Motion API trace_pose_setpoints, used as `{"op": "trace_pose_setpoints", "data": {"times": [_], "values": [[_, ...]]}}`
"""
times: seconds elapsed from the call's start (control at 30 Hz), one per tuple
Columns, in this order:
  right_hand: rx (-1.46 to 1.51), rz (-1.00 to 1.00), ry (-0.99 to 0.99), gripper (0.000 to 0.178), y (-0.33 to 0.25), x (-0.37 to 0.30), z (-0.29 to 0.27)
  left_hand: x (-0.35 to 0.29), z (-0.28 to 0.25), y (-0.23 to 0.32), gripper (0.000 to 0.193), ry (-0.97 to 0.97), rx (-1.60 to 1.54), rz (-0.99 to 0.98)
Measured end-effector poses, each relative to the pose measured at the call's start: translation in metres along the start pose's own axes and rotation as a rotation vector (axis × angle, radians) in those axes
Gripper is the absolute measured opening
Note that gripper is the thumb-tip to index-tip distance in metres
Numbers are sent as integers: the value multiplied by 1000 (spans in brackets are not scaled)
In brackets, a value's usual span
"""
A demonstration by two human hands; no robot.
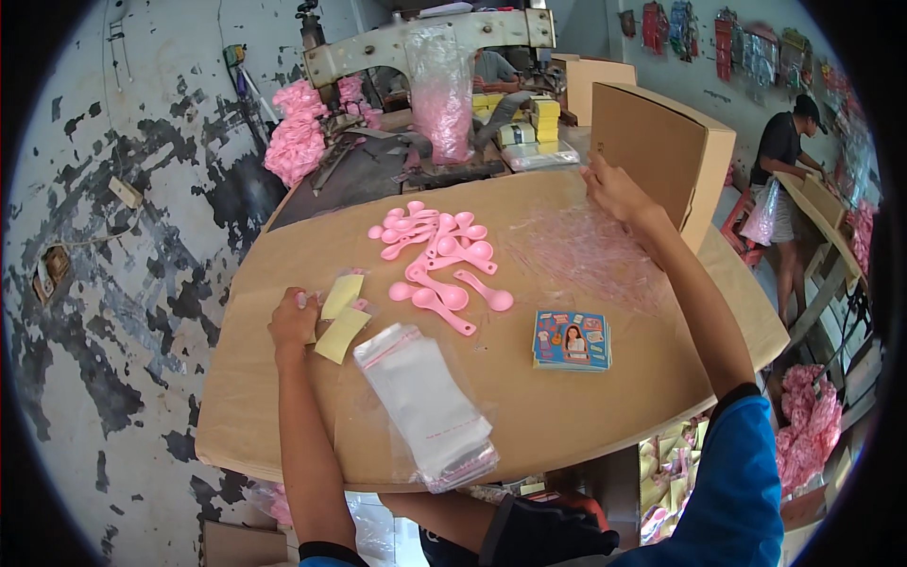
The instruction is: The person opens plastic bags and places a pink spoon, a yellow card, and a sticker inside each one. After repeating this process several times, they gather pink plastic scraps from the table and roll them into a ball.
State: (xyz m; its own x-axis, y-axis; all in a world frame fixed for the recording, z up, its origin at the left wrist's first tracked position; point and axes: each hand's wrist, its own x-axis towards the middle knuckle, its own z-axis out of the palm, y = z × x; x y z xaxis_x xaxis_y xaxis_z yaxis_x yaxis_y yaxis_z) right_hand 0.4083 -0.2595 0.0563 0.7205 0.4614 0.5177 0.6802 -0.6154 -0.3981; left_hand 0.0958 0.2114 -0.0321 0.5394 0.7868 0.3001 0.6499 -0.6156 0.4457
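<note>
A peeling wall (151, 312) flanks the brown tabletop (255, 416). Near the right hand (619, 192) stands a carton (652, 142); yellow slips (342, 335) adjoin the left hand (291, 321); both grips are unclear.

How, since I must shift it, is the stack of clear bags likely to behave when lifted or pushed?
The stack of clear bags would probably droop: the film looks thin. Its layers may slip apart: they look glossy and their lower ends lie uneven. It might drop off if pushed closer, as it reaches the near edge of the table.

The spoons (448, 247) are pink, the slips (342, 335) yellow, the tabletop (557, 416) brown.
</note>
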Motion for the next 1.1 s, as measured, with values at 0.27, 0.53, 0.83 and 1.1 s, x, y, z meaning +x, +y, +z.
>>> {"op": "trace_pose_setpoints", "data": {"times": [0.27, 0.53, 0.83, 1.1], "values": [[-554, 45, -229, 57, 88, 42, 85, 3, 13, 23, 35, 144, -5, 65], [-331, 175, -314, 56, 25, 19, 50, 3, 5, 26, 73, 135, -15, 93], [-315, -243, -130, 49, -43, -88, -41, 1, 5, 22, 90, 113, 58, 173], [13, -2, -162, 47, -5, -122, -35, 12, 10, 4, 77, 155, 126, 188]]}}
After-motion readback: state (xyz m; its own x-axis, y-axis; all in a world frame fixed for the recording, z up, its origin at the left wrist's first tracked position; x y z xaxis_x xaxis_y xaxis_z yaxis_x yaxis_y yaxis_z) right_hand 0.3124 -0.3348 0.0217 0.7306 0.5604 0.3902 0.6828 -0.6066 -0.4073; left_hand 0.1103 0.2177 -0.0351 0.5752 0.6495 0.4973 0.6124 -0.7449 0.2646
